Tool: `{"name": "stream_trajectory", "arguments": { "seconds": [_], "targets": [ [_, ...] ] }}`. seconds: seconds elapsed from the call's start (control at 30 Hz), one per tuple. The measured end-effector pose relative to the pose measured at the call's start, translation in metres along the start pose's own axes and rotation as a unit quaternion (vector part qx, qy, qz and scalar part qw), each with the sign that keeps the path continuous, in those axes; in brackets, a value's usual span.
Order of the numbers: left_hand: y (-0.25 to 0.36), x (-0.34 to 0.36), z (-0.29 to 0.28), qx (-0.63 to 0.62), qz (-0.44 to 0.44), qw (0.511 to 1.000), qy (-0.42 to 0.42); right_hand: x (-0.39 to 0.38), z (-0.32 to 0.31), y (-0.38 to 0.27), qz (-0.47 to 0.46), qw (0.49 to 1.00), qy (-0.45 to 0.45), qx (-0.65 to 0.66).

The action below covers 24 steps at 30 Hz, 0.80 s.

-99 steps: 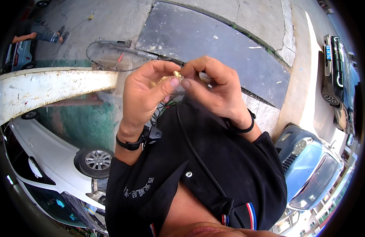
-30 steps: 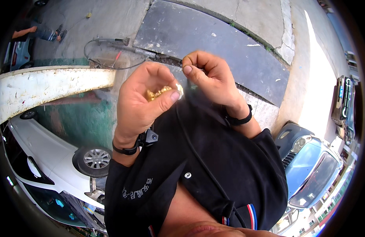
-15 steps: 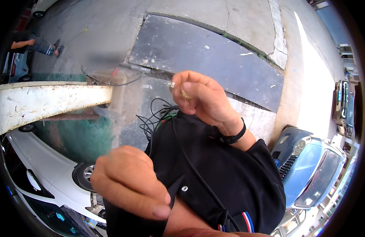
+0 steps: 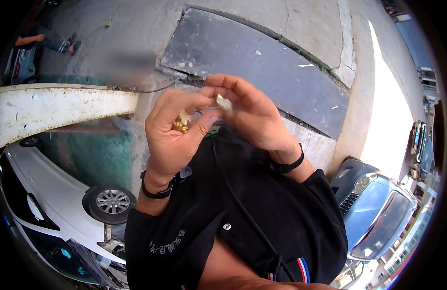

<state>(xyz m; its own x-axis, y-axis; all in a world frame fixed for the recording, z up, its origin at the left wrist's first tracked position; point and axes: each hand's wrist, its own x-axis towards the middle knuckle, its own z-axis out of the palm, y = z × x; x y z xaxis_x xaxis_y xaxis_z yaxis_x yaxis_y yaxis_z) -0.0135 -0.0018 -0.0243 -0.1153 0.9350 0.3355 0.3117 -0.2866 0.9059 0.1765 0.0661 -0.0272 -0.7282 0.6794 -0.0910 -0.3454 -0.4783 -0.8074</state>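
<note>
Evidently, small golden pieces [image 4: 181,124] are cupped in the curled left hand [image 4: 177,133] for keeping; just beside them, one pale bit [image 4: 224,102] is pinched between the right hand's [image 4: 255,118] fingertips for close handling.

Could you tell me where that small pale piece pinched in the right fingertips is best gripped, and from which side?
Probably by its exposed end. The pale piece sticks out of the right hand toward the left hand, which cups brass-coloured bits. So the left thumb and forefinger could pinch it from the left.
</note>
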Motion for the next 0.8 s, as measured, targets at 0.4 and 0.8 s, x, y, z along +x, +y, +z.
{"name": "stream_trajectory", "arguments": {
  "seconds": [0.4, 0.8],
  "targets": [
    [-0.006, 0.000, 0.010, 0.179, 0.124, 0.975, 0.035, 0.002, 0.009, -0.005, -0.008, 1.000, -0.020, 0.007],
    [-0.005, 0.011, 0.003, 0.181, 0.160, 0.969, 0.043, 0.008, 0.003, -0.006, -0.048, 0.987, -0.056, -0.146]
  ]
}}
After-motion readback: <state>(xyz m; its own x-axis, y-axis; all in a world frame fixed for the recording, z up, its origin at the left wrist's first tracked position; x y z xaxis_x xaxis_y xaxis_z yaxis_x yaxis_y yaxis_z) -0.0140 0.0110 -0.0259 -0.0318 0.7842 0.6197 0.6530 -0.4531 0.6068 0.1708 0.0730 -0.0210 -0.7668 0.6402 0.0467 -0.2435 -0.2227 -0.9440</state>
